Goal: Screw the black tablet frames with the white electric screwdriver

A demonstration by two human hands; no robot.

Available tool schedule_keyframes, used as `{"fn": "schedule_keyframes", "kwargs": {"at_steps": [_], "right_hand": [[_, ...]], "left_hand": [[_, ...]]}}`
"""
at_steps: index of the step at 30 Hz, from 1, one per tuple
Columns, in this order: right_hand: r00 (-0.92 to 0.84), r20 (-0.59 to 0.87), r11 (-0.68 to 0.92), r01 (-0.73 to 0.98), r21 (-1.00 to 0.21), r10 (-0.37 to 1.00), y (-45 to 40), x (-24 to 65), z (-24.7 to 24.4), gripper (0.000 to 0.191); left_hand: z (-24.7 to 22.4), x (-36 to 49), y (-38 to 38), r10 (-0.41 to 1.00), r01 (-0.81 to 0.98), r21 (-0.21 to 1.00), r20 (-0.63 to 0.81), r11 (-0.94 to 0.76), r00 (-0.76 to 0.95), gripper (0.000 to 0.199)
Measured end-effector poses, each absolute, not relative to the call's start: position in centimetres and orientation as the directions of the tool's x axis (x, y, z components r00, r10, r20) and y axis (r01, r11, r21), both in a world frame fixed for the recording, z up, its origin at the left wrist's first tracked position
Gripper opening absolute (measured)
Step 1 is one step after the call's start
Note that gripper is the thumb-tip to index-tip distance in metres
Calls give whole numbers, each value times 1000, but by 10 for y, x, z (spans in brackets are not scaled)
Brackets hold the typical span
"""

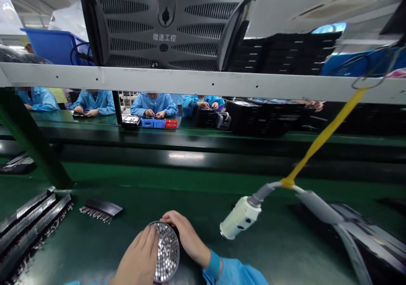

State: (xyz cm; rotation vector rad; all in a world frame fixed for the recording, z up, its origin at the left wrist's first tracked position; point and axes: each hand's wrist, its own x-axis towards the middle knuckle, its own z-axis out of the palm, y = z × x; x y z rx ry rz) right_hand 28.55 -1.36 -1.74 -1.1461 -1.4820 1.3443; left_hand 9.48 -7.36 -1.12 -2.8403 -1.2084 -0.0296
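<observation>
Right now, the round dish with its shiny, dotted face [168,253] is low in front of me, at the green table [95,253], between my hands. My left hand [138,257] lies across its left side, fingers close together and stretched over the face; I can't tell whether my thumb clamps it. My right hand [187,236] curves around the upper right rim, its actual grip hidden. Rightward, a pale device [240,218] hangs near a yellow strap [330,128]; dark strips [34,230] lie leftward.
</observation>
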Motion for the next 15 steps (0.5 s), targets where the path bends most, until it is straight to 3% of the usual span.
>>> {"fn": "schedule_keyframes", "kwargs": {"at_steps": [5, 9, 15], "right_hand": [[-244, 4, 44, 160, -986, 970, -5, 275, -18, 66], [-269, -9, 39, 173, -984, 963, -4, 270, -8, 62], [-510, -4, 41, 77, -996, 860, -2, 275, 5, 57]], "left_hand": [[-16, 111, -81, 750, 760, -76, 120, -646, 650, 86], [-4, 131, -90, 724, 739, -32, 175, -673, 667, 73], [16, 139, -81, 636, 638, 26, 108, -770, 764, 65]]}}
